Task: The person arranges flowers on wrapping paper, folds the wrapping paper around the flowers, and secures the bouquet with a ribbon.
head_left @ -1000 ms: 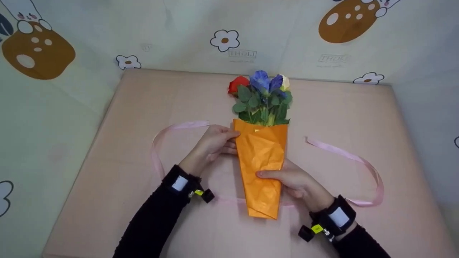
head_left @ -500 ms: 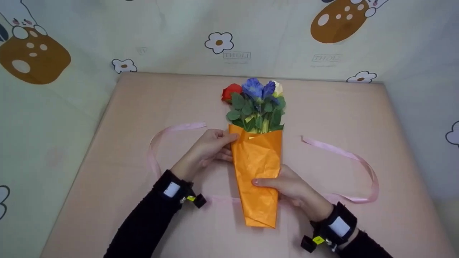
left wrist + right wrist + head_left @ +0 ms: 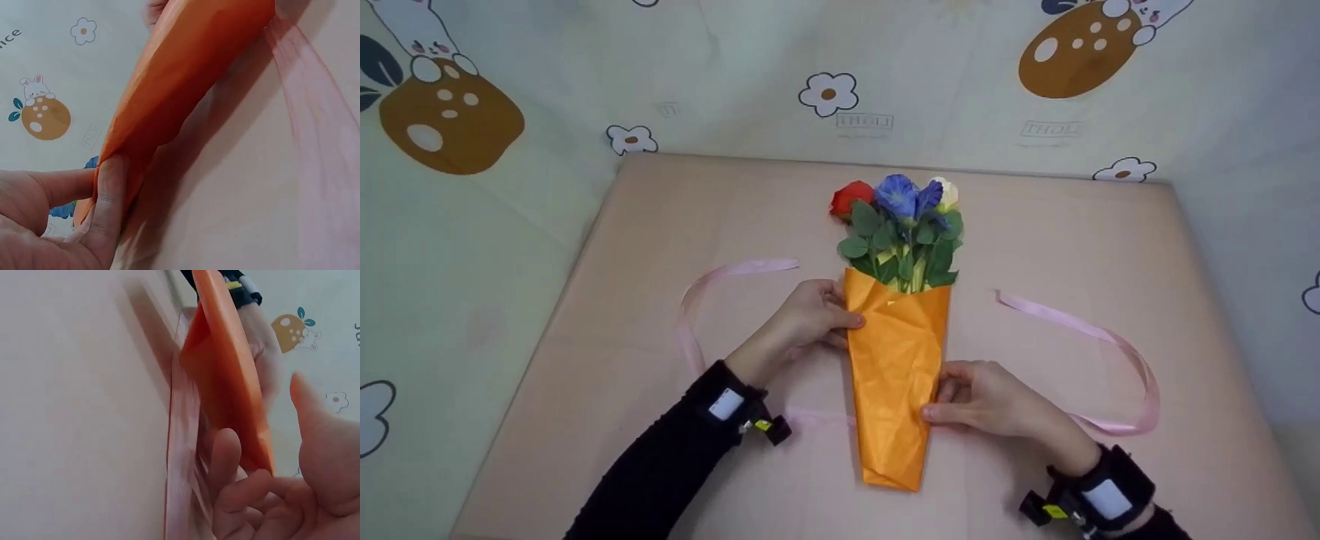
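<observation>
A bouquet in an orange paper wrap [image 3: 894,375] is raised over the table, bottom end toward the person. From its top rise a red flower [image 3: 851,199], blue flowers [image 3: 897,195], a pale cream flower [image 3: 947,193] and green leaves. My left hand [image 3: 808,322] pinches the wrap's upper left edge between thumb and fingers; the left wrist view shows the fingers on the orange paper [image 3: 180,73]. At the lower right edge, my right hand [image 3: 997,397] touches the wrap with bent fingers. Its thumb [image 3: 306,399] stands apart from the paper in the right wrist view.
A pink ribbon [image 3: 1140,367] runs across the table under the bouquet, its ends curving up on both sides. The table [image 3: 720,195] has a pale pinkish cover. Behind and beside it hangs a printed cloth [image 3: 720,75]. Each wrist wears a black camera strap [image 3: 1101,487].
The bouquet has come toward the person. My right hand has shifted down and right, its thumb leaving the wrap's front for the right edge. My left hand keeps its pinch, slightly lower.
</observation>
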Tool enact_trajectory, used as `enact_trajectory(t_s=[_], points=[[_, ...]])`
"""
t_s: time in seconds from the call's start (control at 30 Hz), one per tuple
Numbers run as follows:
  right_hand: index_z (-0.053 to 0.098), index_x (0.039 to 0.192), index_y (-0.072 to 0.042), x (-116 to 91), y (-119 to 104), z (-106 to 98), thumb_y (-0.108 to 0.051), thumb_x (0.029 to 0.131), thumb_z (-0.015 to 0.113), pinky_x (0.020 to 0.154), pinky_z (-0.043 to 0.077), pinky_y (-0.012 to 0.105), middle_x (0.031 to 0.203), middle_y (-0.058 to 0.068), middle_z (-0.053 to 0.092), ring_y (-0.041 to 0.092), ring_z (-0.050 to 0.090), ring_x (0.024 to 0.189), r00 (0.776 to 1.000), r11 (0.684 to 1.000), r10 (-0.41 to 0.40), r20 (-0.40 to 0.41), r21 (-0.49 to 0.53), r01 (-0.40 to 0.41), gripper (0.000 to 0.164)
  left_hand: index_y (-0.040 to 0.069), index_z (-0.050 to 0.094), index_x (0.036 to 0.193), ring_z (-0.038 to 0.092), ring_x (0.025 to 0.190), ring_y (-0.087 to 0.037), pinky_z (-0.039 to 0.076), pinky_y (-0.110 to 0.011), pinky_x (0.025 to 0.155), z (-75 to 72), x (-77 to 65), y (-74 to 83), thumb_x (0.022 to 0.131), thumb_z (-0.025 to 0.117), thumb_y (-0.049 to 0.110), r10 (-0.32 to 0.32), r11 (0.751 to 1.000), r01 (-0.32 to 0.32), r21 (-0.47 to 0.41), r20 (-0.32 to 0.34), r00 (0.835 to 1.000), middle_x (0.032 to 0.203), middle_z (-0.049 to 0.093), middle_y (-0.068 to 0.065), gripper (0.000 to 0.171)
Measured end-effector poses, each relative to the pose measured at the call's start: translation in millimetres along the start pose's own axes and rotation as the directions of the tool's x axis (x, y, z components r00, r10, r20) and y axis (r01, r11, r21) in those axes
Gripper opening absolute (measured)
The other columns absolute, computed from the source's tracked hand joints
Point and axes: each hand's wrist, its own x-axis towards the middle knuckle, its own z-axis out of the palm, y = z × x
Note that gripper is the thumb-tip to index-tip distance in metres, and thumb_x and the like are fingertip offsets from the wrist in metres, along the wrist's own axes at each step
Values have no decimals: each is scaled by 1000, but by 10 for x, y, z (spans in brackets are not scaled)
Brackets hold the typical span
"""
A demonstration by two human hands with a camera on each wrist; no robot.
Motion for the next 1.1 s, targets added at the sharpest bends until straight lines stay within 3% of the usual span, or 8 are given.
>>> enact_trajectory(t_s=[0.13, 0.33, 0.6, 0.8, 0.9, 1.0, 1.03, 1.1], points=[[69, 96, -13, -99, 73, -110, -40, 80, 89, 61, 49, 20, 76, -6, 69, 6, 61, 66, 999, 986, -35, 7, -162, 35, 37, -4, 56, 117, 78, 75, -30, 63, -41, 64, 43, -7, -25, 84, 79, -8, -5, 1000, 5, -4, 7, 1000, 96, 76, -20, 40], [65, 80, -21, -99, 95, -108, -45, 74, 92, 61, 45, 22, 66, -15, 61, 3, 55, 62, 998, 934, 7, -65, -357, -30, 37, -1, 56, 108, 78, 75, -29, 63, -40, 63, 70, -29, -6, 83, 79, -8, -15, 999, 15, -37, 7, 1000, 96, 76, -18, 35], [65, 80, -19, 115, 114, -160, -41, 72, 95, 62, 45, 24, 69, -8, 62, 11, 55, 64, 958, 931, 80, -275, -322, -170, 38, 2, 55, 103, 78, 76, -28, 63, -40, 65, 116, -38, 82, 82, 82, -6, -21, 998, 21, -51, -2, 1000, 94, 74, -14, 35], [66, 82, -19, 171, 127, -214, -43, 70, 95, 62, 44, 26, 69, -7, 63, 13, 55, 64, 945, 931, 96, -313, -306, -196, 39, 1, 54, 105, 77, 75, -27, 64, -41, 65, 81, -3, -1, 82, 82, -6, 10, 1000, -10, -9, -43, 999, 93, 74, -15, 37], [66, 83, -19, 146, 132, -242, -44, 70, 95, 61, 43, 27, 69, -7, 62, 14, 55, 63, 943, 930, 103, -317, -306, -205, 41, 0, 54, 107, 77, 73, -26, 63, -39, 64, 34, 1, -70, 84, 82, -3, 53, 994, -47, 95, -53, 997, 89, 74, -15, 36], [67, 85, -18, 112, 133, -269, -46, 70, 95, 59, 42, 27, 68, -6, 61, 14, 54, 62, 945, 931, 106, -310, -302, -203, 42, 1, 58, 106, 75, 66, -24, 62, -35, 60, -31, -35, -98, 86, 84, 12, 129, 949, -106, 298, -58, 990, 82, 74, -14, 34], [67, 85, -18, 100, 134, -278, -46, 71, 94, 59, 42, 26, 68, -6, 61, 14, 54, 62, 946, 932, 104, -306, -302, -200, 42, 3, 59, 104, 73, 63, -23, 61, -33, 58, -56, -62, -90, 87, 85, 19, 161, 914, -125, 387, -63, 985, 78, 73, -12, 35], [67, 86, -18, 71, 133, -300, -48, 72, 94, 58, 42, 25, 69, -5, 61, 14, 54, 63, 950, 934, 98, -298, -302, -191, 43, 7, 62, 99, 68, 58, -20, 56, -29, 54, -113, -133, -52, 88, 83, 33, 238, 817, -161, 554, -70, 969, 72, 70, -8, 35]])
